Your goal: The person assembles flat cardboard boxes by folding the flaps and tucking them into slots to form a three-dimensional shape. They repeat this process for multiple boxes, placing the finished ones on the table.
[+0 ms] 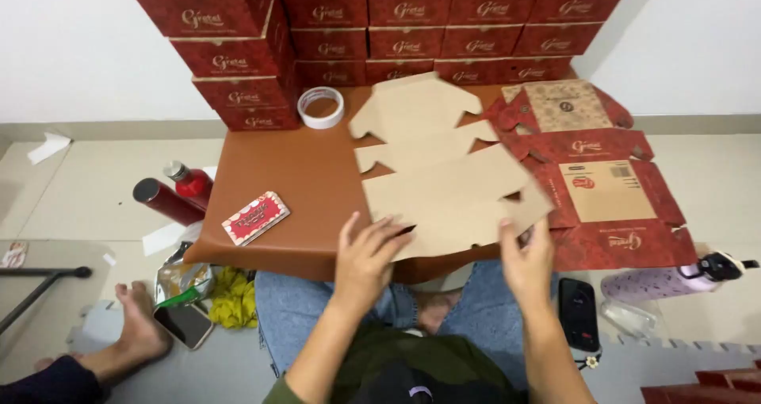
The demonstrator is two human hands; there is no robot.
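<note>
A flat, unfolded cardboard box blank (444, 178) lies plain brown side up on a low brown table (293, 174). My left hand (366, 255) rests with spread fingers on its near edge. My right hand (527, 255) holds the near right flap of the same blank. A second flat blank (602, 174), red printed side up, lies to the right on the table.
Stacked red boxes (380, 23) line the wall behind the table. A tape roll (320, 107) and a small red packet (255, 218) sit on the table. Red bottles (174, 194) lie at left, a phone (577, 313) and pale bottle (674, 281) at right. Another person's foot (139, 325) is near left.
</note>
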